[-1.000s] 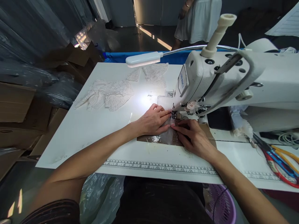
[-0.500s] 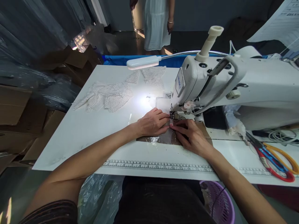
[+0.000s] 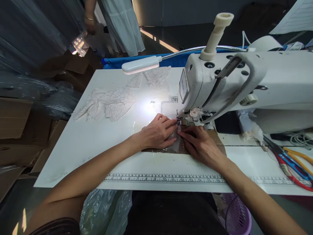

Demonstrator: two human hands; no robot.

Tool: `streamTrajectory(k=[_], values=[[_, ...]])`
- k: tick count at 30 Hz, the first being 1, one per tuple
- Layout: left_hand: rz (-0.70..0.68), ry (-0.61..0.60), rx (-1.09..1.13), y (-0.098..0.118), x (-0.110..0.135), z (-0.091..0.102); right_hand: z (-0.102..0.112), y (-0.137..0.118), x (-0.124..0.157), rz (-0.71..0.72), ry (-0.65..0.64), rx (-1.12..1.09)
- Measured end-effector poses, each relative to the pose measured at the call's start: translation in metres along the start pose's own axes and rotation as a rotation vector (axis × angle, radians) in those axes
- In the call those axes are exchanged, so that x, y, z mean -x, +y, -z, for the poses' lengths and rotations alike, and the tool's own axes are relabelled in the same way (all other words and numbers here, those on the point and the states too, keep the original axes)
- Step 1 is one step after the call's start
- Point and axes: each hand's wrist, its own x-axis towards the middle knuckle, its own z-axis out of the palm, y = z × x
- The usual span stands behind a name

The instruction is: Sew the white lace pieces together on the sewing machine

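Note:
A small piece of sheer white fabric [image 3: 175, 146] lies under the needle area of a white sewing machine [image 3: 195, 81]. My left hand [image 3: 158, 132] rests palm down over its left side, fingers stretched toward the presser foot [image 3: 179, 121] and thumb apart. From the right, my right hand [image 3: 201, 143] pinches the fabric's edge just in front of the foot, thumb and forefinger together. The fingers cover much of the fabric. Beneath it is a brown plate [image 3: 217, 140] set in the white table [image 3: 80, 153].
White lace pieces [image 3: 110, 101] lie at the table's left rear, under a lamp [image 3: 141, 64]. Scissors [image 3: 290, 160] are at the right. A printed ruler [image 3: 156, 179] runs along the front edge. Cardboard boxes [image 3: 14, 120] stand left; a purple basket [image 3: 238, 215] is below. Someone in a pale skirt [image 3: 124, 26] stands behind.
The view has shifted slightly. The person behind has moved left. My hands stay by the presser foot; the fabric beside my left thumb looks a little more bunched.

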Motion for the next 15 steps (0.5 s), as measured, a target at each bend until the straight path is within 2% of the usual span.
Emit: streamTrajectory(k=[9,12,15], values=[[0.1,-0.035,-0.079,0.003,-0.005,-0.004,-0.002,-0.004,-0.011,0.02,0.006,0.1],[0.136,-0.029,-0.098,0.004,-0.006,-0.005,-0.001,-0.001,-0.008,-0.017,0.012,0.03],[0.165,-0.01,-0.134,0.004,-0.005,-0.001,0.011,0.007,-0.003,-0.096,-0.034,-0.115]])
